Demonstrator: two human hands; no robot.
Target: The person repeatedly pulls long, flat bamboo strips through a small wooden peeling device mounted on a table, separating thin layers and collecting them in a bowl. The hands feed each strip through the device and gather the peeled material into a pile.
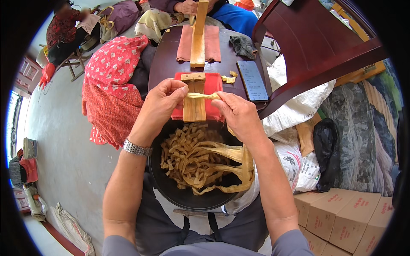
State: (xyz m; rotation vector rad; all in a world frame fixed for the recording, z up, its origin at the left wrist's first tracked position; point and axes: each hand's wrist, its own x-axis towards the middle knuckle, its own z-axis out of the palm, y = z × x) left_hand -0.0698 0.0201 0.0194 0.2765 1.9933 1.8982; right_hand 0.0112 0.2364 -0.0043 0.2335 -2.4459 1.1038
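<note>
A pale yellow twisted fibre strip (200, 95) stretches between my two hands. My left hand (165, 99), with a metal watch (137, 148) at the wrist, pinches its left end. At the other end, the thumb and fingers of my right hand (237, 110) grip it near a small knot-like bulge. Just beneath the strip lies a wooden block (194, 110) on a red cloth (214, 110) at the table's near edge. Below my hands, a black basin (192, 203) holds a heap of knotted yellowish strips (182, 153); longer flat strips (245, 160) hang over its right rim.
Across the dark table (166, 48), another person's hands (187, 7) are beside an upright wooden piece (199, 38). A phone (253, 80), small yellow pieces (230, 78) and a dark cloth (243, 46) lie right. A wooden chair (314, 41) and cardboard boxes (333, 211) stand on the right.
</note>
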